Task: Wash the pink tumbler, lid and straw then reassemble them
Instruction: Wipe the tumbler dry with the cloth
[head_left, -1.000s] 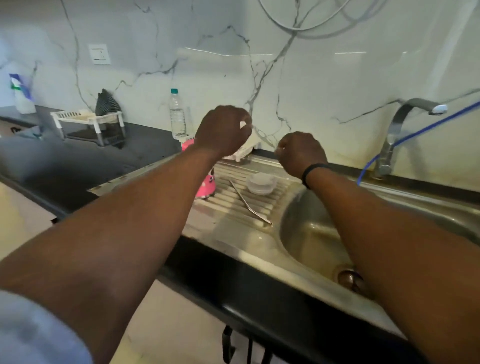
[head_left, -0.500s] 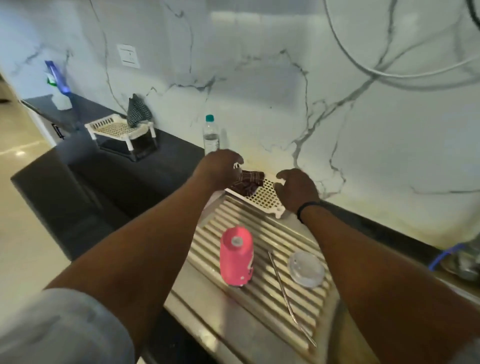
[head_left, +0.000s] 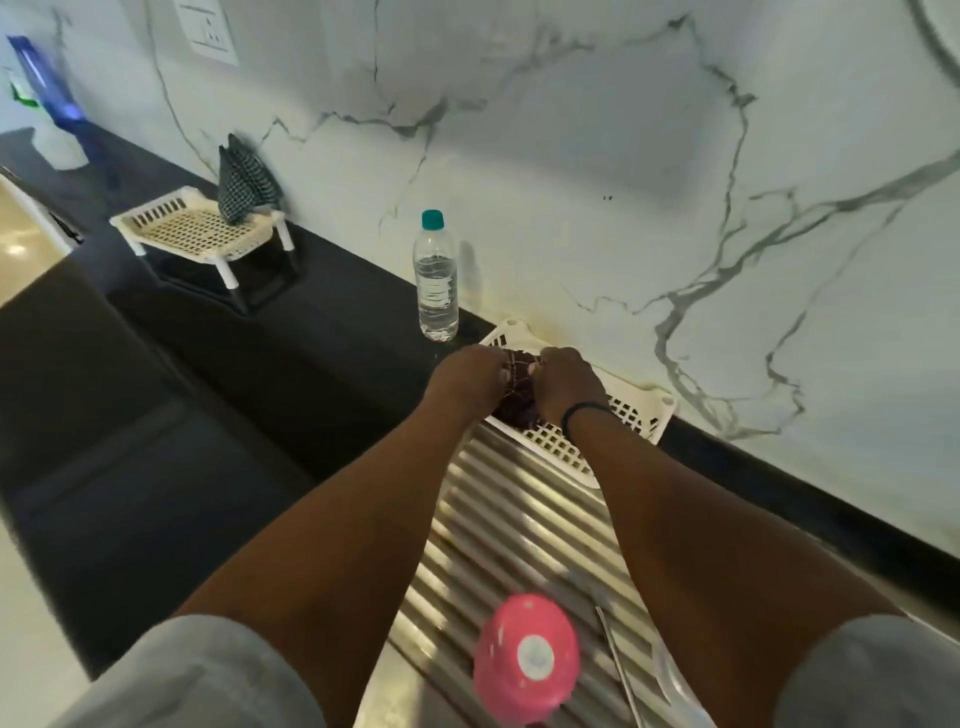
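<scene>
At frame centre, the left hand and right hand both grip a dark checked cloth with curled fingers, above a white lattice plastic tray. At bottom centre, the pink tumbler stands on the ribbed steel drainboard, beside a thin metal straw. The clear lid is blurred.

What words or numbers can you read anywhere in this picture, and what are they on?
None can be read.
Water bottle: its clear label has print, too small and blurred to read.
Spray bottle: a green patch on it, blurred, no letters show.
Wall switch plate: only tiny marks, no words.
Pink tumbler: plain white spots, no writing.
</scene>
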